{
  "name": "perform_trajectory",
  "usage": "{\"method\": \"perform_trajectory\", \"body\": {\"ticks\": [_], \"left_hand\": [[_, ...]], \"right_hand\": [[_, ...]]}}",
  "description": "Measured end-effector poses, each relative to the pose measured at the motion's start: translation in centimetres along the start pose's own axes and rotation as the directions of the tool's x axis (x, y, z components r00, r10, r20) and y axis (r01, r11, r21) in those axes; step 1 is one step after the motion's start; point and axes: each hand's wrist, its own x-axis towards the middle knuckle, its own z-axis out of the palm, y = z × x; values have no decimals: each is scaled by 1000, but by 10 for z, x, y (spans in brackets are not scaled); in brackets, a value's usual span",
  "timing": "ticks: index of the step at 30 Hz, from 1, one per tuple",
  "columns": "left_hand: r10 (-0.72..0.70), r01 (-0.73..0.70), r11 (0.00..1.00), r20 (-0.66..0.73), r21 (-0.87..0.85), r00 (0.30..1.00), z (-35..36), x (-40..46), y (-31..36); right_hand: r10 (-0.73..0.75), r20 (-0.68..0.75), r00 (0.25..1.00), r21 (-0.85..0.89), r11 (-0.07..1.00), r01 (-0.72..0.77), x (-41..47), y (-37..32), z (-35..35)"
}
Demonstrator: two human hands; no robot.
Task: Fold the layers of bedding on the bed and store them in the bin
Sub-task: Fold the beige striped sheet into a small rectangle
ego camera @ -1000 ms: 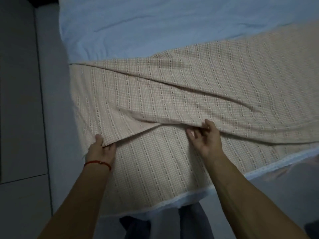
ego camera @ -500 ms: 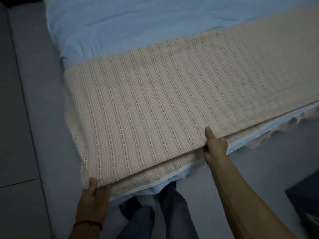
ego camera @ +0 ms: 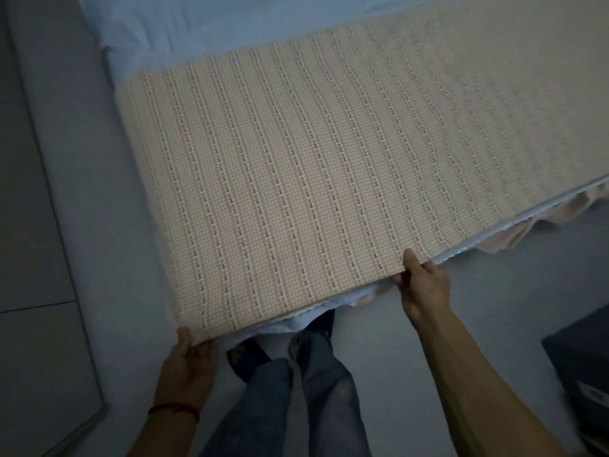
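A peach checked sheet point(ego camera: 323, 166) with white stitched stripes lies doubled over across the near part of the bed, its white lace-edged layers showing along the near hem. My left hand point(ego camera: 189, 361) pinches the near left corner, thumb on top. My right hand point(ego camera: 423, 285) grips the near edge further right, thumb on top and fingers under the fabric. A light blue sheet point(ego camera: 214, 21) covers the bed behind the peach one.
The grey bed base point(ego camera: 82, 179) runs down the left, with pale floor tiles point(ego camera: 29, 225) beyond it. A dark bin point(ego camera: 583, 377) shows at the lower right corner. My legs in jeans point(ego camera: 296, 400) stand just below the sheet's near edge.
Both hands have pulled the folded edge of the peach sheet towards me, over the layer below and past its near hem. The slack crease has flattened out.
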Motion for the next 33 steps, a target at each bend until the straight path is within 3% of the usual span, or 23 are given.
{"method": "perform_trajectory", "body": {"ticks": [3,6,13,18,21,27,30,33], "left_hand": [[-10,10,1000,-27,-10,1000,-3,17,4],[49,-43,993,56,-111,997,0,26,20],[152,-148,952,-5,-268,988,-30,17,35],[123,-148,973,-145,-177,982,-40,11,36],[120,-131,987,-125,-88,985,-35,18,40],[259,-250,964,-103,89,960,-39,15,44],[187,-161,972,-146,172,971,-56,22,39],[119,-30,944,-253,329,960,-59,35,37]], "right_hand": [[110,29,994,-69,992,-108,2,10,1],[152,107,983,-100,985,-141,-1,20,9],[101,91,991,-35,995,-98,-18,35,12],[173,153,973,-97,982,-160,-19,51,19],[181,213,960,-146,978,-152,-29,61,29],[56,201,978,-133,991,-30,-52,62,23],[42,179,983,-168,986,-11,-53,66,14],[131,144,981,-206,974,-100,-46,75,14]]}}
